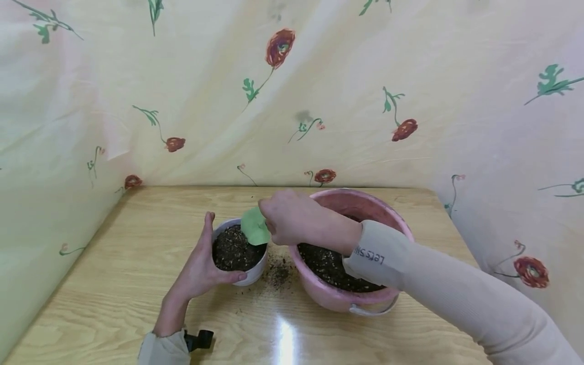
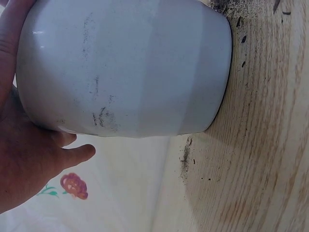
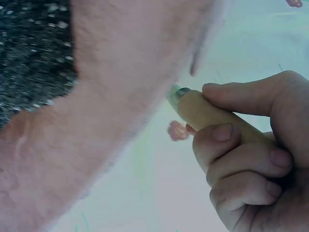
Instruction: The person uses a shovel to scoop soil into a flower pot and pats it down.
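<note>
A white flower pot (image 1: pixel 255 274), filled with dark soil (image 1: pixel 232 252), stands on the wooden table. My left hand (image 1: pixel 197 267) holds it at the rim, thumb along the near side and fingers at the left. The pot's smudged wall (image 2: pixel 120 67) fills much of the left wrist view. With curled fingers my right hand (image 1: pixel 292 218) grips a small trowel by its wooden handle (image 3: pixel 219 121). The trowel's green blade (image 1: pixel 254 226) is tilted over the right part of the pot, its lower edge at the soil.
To the right stands a big pink bucket (image 1: pixel 315 291) with dark soil inside and a handle (image 1: pixel 374 310) hanging at its front. My right forearm crosses above it. Spilled soil (image 1: pixel 279 274) lies on the table (image 1: pixel 114 299) between pot and bucket. Flowered cloth (image 1: pixel 205 91) covers the walls behind.
</note>
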`<state>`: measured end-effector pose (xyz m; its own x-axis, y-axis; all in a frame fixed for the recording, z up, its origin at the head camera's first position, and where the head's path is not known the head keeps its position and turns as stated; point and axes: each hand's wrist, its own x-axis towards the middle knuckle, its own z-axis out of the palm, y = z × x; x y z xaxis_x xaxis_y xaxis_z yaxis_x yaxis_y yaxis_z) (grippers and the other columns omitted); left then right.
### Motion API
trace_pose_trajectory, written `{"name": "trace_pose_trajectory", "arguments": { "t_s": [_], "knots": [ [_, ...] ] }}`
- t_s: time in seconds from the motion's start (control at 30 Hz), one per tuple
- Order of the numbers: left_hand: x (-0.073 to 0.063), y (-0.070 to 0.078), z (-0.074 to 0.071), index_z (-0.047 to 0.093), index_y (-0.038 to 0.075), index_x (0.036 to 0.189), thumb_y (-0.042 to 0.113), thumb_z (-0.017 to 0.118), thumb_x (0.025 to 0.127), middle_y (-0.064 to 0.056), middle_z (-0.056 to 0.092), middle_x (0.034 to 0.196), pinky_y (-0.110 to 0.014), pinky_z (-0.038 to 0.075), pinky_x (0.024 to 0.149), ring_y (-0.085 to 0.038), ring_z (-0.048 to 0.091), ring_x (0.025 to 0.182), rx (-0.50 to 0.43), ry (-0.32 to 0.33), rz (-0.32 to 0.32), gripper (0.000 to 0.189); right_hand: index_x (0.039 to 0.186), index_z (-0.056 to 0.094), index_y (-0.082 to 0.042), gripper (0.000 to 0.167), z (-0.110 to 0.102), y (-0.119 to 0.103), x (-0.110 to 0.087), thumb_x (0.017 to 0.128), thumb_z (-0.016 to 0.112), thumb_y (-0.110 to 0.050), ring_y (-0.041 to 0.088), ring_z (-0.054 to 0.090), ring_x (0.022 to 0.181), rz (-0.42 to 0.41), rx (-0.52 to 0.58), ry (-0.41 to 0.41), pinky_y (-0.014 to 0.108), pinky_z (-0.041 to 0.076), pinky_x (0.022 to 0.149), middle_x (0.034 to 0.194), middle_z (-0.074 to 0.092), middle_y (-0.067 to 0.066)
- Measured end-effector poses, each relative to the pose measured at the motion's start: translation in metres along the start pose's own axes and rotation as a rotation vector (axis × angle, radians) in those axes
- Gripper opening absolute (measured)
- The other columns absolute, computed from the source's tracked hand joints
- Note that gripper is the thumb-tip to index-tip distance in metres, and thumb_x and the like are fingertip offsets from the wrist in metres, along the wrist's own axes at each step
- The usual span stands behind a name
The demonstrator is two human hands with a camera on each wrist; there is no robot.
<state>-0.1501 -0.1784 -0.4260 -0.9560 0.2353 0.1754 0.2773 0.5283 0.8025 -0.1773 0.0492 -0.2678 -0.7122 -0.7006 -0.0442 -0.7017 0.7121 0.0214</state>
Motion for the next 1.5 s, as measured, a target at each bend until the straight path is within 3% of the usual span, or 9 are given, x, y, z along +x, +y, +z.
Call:
{"name": "trace_pose_trajectory", "arguments": {
  "t_s": [0.1,0.2,0.4,0.53,0.8,1.0,1.2,1.37,1.5],
  "knots": [
    [-0.001,-0.001,0.000,-0.021,0.033,0.150,0.043,0.093,0.056,-0.007,-0.003,0.162,-0.063,0.020,0.110,-0.042,0.015,0.143,0.001,-0.002,-0.002,0.148,0.068,0.044,-0.017,0.023,-0.008,-0.006,-0.003,0.075,0.060,-0.003,0.013,0.039,0.055,0.001,-0.021,0.045,0.026,0.037,0.044,0.058,0.039,-0.005],
    [-0.002,-0.002,0.001,-0.020,0.031,0.151,0.044,0.092,0.057,-0.008,-0.003,0.162,-0.064,0.020,0.110,-0.042,0.016,0.142,0.005,-0.002,0.000,0.147,0.069,0.047,-0.017,0.020,-0.017,-0.015,-0.005,0.076,0.060,-0.004,0.012,0.041,0.055,0.031,-0.024,0.036,0.026,0.039,0.044,0.059,0.041,-0.006],
    [-0.004,-0.004,0.003,-0.020,0.029,0.150,0.045,0.092,0.057,-0.010,-0.004,0.161,-0.064,0.019,0.110,-0.042,0.012,0.143,-0.009,-0.011,-0.013,0.147,0.087,0.055,-0.013,0.009,-0.021,-0.028,-0.015,0.084,0.063,-0.010,0.012,0.049,0.058,0.060,-0.028,0.018,0.027,0.044,0.049,0.067,0.051,-0.006],
    [-0.005,-0.006,0.004,-0.020,0.026,0.151,0.047,0.091,0.056,-0.011,-0.003,0.161,-0.064,0.020,0.110,-0.042,0.015,0.143,0.004,-0.008,-0.017,0.147,0.084,0.053,-0.012,0.008,-0.020,-0.034,-0.026,0.085,0.060,-0.008,0.011,0.041,0.051,0.051,-0.032,0.113,0.026,0.037,0.044,0.059,0.044,-0.006],
    [-0.004,-0.008,0.004,-0.020,0.028,0.151,0.040,0.094,0.055,-0.013,0.004,0.161,-0.061,0.025,0.110,-0.040,0.024,0.140,-0.038,0.014,0.038,0.149,0.089,0.044,-0.009,0.016,-0.017,-0.049,-0.052,0.099,0.051,-0.019,0.009,0.036,0.044,0.106,0.139,0.301,0.025,0.033,0.037,0.053,0.034,-0.007],
    [-0.001,0.008,0.002,-0.010,0.035,0.153,0.019,0.096,0.054,-0.006,0.023,0.157,-0.061,0.025,0.110,-0.032,0.028,0.139,-0.148,0.009,0.153,0.146,0.090,0.043,-0.010,0.017,-0.001,-0.059,-0.071,0.099,0.053,-0.021,0.006,0.042,0.044,0.160,0.245,0.387,0.022,0.034,0.039,0.056,0.040,-0.008],
    [-0.003,0.029,-0.003,0.006,0.032,0.153,0.011,0.095,0.055,-0.006,0.039,0.145,-0.052,0.027,0.111,-0.027,0.037,0.134,-0.167,-0.015,0.216,0.134,0.086,0.043,-0.012,0.019,0.022,-0.070,-0.084,0.099,0.055,-0.020,0.005,0.039,0.049,0.193,0.357,0.502,0.022,0.037,0.045,0.058,0.035,-0.008],
    [-0.001,0.024,-0.002,0.014,0.028,0.151,0.010,0.095,0.056,-0.005,0.046,0.138,-0.051,0.031,0.108,-0.025,0.045,0.127,-0.182,-0.021,0.242,0.126,0.094,0.048,-0.012,0.012,0.041,-0.081,-0.090,0.098,0.057,-0.020,0.005,0.043,0.053,0.234,0.468,0.536,0.022,0.041,0.049,0.064,0.042,-0.008],
    [0.000,0.008,0.002,0.005,0.022,0.155,0.014,0.095,0.055,-0.004,0.051,0.134,-0.051,0.032,0.108,-0.023,0.048,0.123,-0.132,-0.008,0.230,0.135,0.095,0.049,-0.011,0.011,0.062,-0.088,-0.087,0.096,0.059,-0.015,0.003,0.040,0.054,0.195,0.516,0.589,0.017,0.040,0.048,0.071,0.047,-0.006]
  ]
}}
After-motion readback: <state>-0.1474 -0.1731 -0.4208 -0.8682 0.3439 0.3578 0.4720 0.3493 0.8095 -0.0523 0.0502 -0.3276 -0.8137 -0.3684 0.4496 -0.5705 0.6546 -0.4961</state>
